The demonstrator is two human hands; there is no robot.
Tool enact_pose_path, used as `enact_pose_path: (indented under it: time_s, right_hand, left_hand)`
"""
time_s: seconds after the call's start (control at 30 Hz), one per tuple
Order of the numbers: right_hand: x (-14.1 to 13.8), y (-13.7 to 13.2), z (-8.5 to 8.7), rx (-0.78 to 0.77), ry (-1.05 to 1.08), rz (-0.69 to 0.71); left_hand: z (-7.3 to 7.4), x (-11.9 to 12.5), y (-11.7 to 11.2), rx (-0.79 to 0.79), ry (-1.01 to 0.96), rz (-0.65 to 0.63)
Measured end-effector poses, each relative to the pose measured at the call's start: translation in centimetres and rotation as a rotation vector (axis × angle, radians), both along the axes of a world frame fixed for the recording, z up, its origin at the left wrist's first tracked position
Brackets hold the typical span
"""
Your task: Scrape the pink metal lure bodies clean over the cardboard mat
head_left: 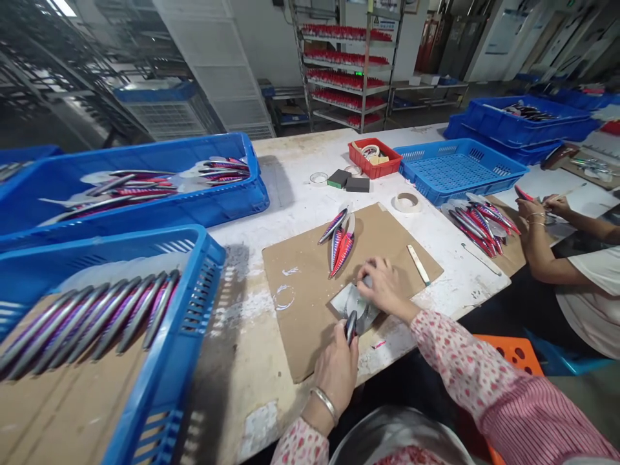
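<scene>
Lure (351,325) sits at the cardboard's (300,303) near edge, left hand (336,369) pinching its tail, right hand (382,284) pressed flat on foil (349,299); steady, even pressure looks wise.

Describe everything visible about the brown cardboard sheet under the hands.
The cardboard sheet is flat, plain brown and roughly rectangular, lying slightly skewed on the white worktable, its near edge close to the table's front. White smears mark its left part. A small pile of red and purple fish-shaped lures lies near its far edge, and a thin pale stick rests by its right edge. The left hand and right hand work a lure over a silvery sheet on it.
</scene>
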State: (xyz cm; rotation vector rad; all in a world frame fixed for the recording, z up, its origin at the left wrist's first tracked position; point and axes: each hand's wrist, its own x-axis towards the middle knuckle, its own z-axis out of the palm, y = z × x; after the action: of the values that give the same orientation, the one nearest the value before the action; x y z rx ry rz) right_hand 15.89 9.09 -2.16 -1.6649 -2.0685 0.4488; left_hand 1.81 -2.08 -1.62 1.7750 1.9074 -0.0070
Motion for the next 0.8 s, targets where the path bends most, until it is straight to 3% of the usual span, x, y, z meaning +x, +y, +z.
enact_pose_path:
  time_s: [0.1,0.27,0.43,0.6,0.73,0.8]
  right_hand:
    - [0.0,-0.4,-0.1,-0.025,0.049,0.100]
    - [0.0,-0.4,-0.1,0.041,-0.005,-0.040]
    - [0.0,-1.2,-0.2,0.011,0.072,0.108]
    - [0.1,-0.4,0.2,0.019,-0.017,-0.048]
    - [0.0,-1.1,0.1,-0.003,0.046,0.092]
    - [0.0,-1.0,0.1,-0.013,0.052,0.096]
  left_hand:
    - [0.0,-0.1,0.0,0.005,-0.030,-0.014]
    - [-0.1,-0.3,0.0,0.027,-0.076,-0.009]
    - [-0.3,-0.4,0.0,0.025,-0.112,-0.022]
    - [-0.3,-0.6,0.0,0.042,-0.125,-0.011]
    - [-0.3,-0.6,0.0,0.036,-0.159,-0.019]
    - [-0.4,-0.6,-0.1,0.037,-0.164,-0.018]
